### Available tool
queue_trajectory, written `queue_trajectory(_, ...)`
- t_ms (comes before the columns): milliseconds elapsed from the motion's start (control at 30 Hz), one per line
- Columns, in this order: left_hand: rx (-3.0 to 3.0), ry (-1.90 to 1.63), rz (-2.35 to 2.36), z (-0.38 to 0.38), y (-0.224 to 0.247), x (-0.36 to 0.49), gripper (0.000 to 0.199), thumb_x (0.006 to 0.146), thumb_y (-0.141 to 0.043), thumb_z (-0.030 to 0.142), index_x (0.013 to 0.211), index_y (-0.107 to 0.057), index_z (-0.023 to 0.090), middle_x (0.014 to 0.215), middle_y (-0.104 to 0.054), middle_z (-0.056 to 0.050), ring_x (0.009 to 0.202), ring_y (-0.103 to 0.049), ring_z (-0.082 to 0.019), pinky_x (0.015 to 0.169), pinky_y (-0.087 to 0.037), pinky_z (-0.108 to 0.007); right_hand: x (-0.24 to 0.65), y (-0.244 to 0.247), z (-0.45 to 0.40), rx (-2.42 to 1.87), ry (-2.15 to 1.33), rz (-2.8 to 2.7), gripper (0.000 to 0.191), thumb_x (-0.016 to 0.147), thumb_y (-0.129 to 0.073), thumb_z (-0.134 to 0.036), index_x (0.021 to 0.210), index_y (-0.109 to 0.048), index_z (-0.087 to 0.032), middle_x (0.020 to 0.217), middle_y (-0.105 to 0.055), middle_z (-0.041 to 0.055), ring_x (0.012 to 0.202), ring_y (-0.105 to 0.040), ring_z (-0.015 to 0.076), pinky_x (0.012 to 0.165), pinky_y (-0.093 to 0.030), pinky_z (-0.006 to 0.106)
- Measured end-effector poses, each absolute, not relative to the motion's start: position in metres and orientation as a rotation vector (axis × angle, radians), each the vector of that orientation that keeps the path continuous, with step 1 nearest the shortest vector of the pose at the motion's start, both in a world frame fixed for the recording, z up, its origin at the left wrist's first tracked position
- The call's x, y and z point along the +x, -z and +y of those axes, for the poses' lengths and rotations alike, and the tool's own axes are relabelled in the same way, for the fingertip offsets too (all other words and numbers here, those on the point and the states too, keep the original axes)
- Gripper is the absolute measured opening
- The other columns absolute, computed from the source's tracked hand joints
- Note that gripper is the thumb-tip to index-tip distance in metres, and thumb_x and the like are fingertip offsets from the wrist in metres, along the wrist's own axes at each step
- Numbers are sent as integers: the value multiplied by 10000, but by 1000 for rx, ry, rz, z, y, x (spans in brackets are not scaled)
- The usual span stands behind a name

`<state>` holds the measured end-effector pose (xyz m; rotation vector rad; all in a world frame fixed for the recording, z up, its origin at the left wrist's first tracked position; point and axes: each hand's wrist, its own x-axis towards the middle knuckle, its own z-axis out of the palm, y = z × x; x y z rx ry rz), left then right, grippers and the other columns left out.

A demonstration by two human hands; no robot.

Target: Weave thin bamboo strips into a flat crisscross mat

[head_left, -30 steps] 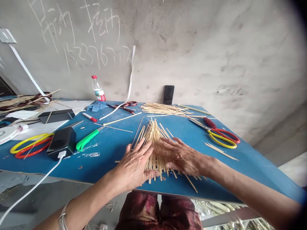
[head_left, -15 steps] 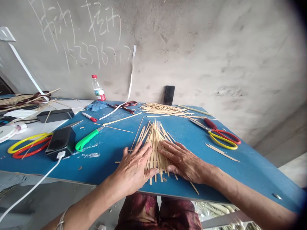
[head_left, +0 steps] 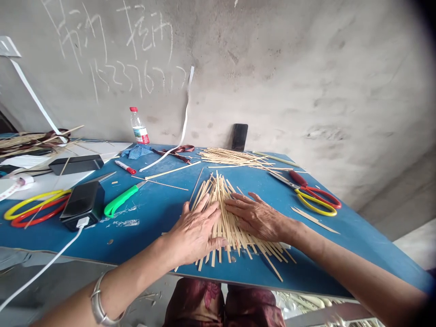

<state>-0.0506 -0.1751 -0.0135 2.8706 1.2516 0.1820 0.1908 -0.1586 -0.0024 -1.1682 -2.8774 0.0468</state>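
A fan of thin pale strips [head_left: 231, 234], like split bamboo or straw, lies on the blue table [head_left: 150, 245] in front of me. Their far ends draw together, while the near ends spread out toward the table edge. My left hand [head_left: 199, 229] lies flat over the left side of the fan, fingers apart and thumb pointing right. Across the right side rests my right hand [head_left: 257, 215], palm down with its fingers stretched out. Both hands press on the strips without gripping them, and they hide part of the fan's middle.
A loose pile of strips [head_left: 235, 156] lies beyond the fan, before a phone [head_left: 239, 137] leaning on the wall. Scissors [head_left: 315, 200] are at the right. On the left are a green-handled knife [head_left: 122, 200], a black power bank [head_left: 83, 204], a marker [head_left: 125, 167] and a bottle [head_left: 139, 127].
The near ends of the strips have spread wider, mostly to the right under my right hand. My right hand has turned slightly, and my left hand has shifted a little.
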Motion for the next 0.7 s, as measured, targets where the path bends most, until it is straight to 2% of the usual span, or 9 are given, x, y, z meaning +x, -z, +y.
queue_trajectory(100,2957,-219,1191,-171,15,-51,697,930,-354,661,1421,-471,181,1558,-348,-113,1483,-147,-349,1097,-232,-687,189,3,-162,-1226,37,-2848,491,1017,-331,-366,1494,-366,-252,1552,-352,58,1452,-231,327,1108,-198,689)
queue_trajectory(200,2977,-261,1204,-171,18,-51,680,937,-358,646,1414,-480,177,1517,-419,-126,1460,-233,-347,1097,-245,-669,190,6,-166,-1262,129,-2830,475,1019,-322,-356,1467,-409,-224,1541,-372,65,1434,-270,340,1092,-222,701)
queue_trajectory(333,2927,-294,1278,-174,20,-52,668,945,-337,640,1415,-483,188,1511,-427,-134,1410,-345,-349,1072,-305,-625,192,7,-169,-1346,136,-2800,466,1020,-323,-345,1457,-421,-217,1546,-362,60,1416,-314,336,1079,-275,686)
queue_trajectory(500,2884,-293,1347,-178,20,-51,660,950,-311,634,1396,-495,184,1520,-411,-136,1388,-374,-350,1029,-348,-629,192,4,-173,-1395,41,-2757,501,1017,-344,-363,1502,-349,-235,1551,-353,61,1403,-351,317,1083,-326,634)
queue_trajectory(600,2845,-271,1395,-180,21,-51,674,948,-316,632,1428,-463,182,1547,-366,-128,1405,-344,-369,1033,-341,-653,195,6,-174,-1403,30,-2737,510,1023,-334,-370,1514,-325,-232,1561,-328,68,1418,-325,312,1094,-323,616)
queue_trajectory(700,2814,-311,1402,-180,25,-53,693,956,-325,610,1500,-349,181,1587,-273,-127,1434,-295,-360,1067,-324,-634,195,7,-174,-1330,17,-2754,541,1026,-326,-424,1533,-273,-243,1594,-232,78,1461,-205,336,1106,-229,681)
